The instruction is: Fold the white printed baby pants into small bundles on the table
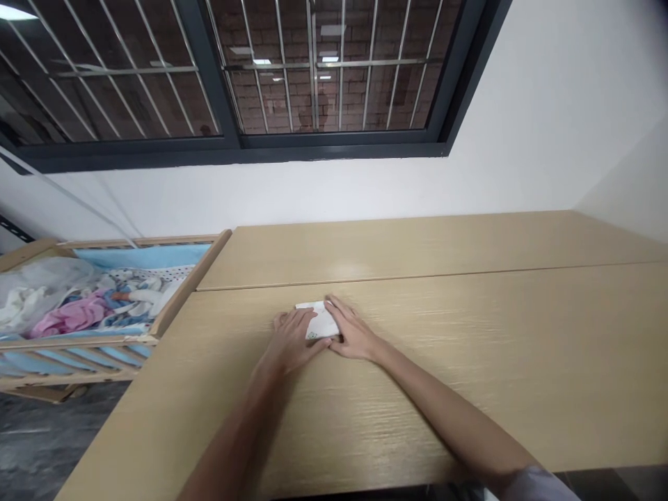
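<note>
A small flat white packet (322, 323) with a faint green print near its lower edge lies on the wooden table. Whether it is paper or cloth I cannot tell. My left hand (293, 339) grips its left side, fingers over the edge and thumb along the near side. From the right, my right hand (355, 332) holds it, with fingers at the far corner and thumb at the near corner. Both thumbs almost meet in front of it. My fingers hide the packet's left and right edges.
The pale wooden table (501, 348) has a seam across its far part and meets a white wall. At left stands a wooden crib (180, 299) with blue lining, holding crumpled clothes and a pink cloth (73, 314). A barred window (334, 146) is above.
</note>
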A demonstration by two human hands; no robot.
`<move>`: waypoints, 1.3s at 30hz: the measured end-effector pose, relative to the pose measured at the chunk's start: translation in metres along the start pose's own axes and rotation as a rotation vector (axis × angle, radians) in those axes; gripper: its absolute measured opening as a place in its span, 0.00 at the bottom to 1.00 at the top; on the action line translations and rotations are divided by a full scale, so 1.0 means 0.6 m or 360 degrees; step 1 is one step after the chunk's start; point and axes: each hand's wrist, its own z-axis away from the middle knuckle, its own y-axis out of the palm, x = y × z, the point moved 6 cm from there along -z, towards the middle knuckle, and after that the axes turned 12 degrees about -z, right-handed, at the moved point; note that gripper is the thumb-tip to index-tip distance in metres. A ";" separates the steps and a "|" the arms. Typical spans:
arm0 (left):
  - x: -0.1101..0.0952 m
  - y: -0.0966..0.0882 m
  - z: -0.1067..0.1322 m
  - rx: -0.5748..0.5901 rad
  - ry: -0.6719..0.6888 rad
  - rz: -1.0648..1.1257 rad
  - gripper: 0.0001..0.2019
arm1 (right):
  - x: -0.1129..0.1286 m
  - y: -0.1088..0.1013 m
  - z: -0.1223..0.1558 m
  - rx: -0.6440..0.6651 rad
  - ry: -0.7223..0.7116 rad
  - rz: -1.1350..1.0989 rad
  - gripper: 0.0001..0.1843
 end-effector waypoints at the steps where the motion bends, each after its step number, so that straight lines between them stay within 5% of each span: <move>1: 0.004 -0.004 0.000 -0.0001 0.0004 -0.0013 0.27 | 0.000 -0.002 -0.001 -0.0041 0.0032 -0.0034 0.48; 7: 0.019 0.005 -0.004 0.0006 -0.0071 -0.0012 0.21 | 0.009 -0.019 -0.004 -0.0326 0.0061 -0.0251 0.35; 11: 0.022 -0.016 -0.009 -0.0094 -0.0331 0.0114 0.12 | -0.012 -0.032 0.003 -0.0611 0.0253 -0.0589 0.29; 16: 0.024 -0.030 -0.011 -0.0105 -0.0500 0.0456 0.12 | -0.024 -0.027 -0.001 -0.0522 0.0251 -0.1141 0.38; 20: 0.037 -0.030 -0.009 -0.0054 -0.0665 0.0753 0.14 | -0.022 -0.022 -0.004 -0.0424 0.0197 -0.1261 0.46; 29: 0.025 -0.019 -0.001 0.0333 -0.0816 0.1636 0.20 | -0.046 -0.047 -0.022 -0.0711 0.0651 -0.1870 0.38; 32: 0.021 -0.005 0.009 0.0459 -0.0978 0.1910 0.26 | -0.049 -0.064 -0.042 -0.0557 0.0764 -0.1751 0.33; 35: 0.020 0.014 0.014 0.0539 -0.1085 0.1765 0.33 | -0.055 -0.073 -0.065 -0.0453 0.0821 -0.1480 0.31; 39: 0.022 0.038 0.013 0.0553 -0.1102 0.1440 0.29 | -0.064 -0.064 -0.097 -0.0353 0.0810 -0.1267 0.27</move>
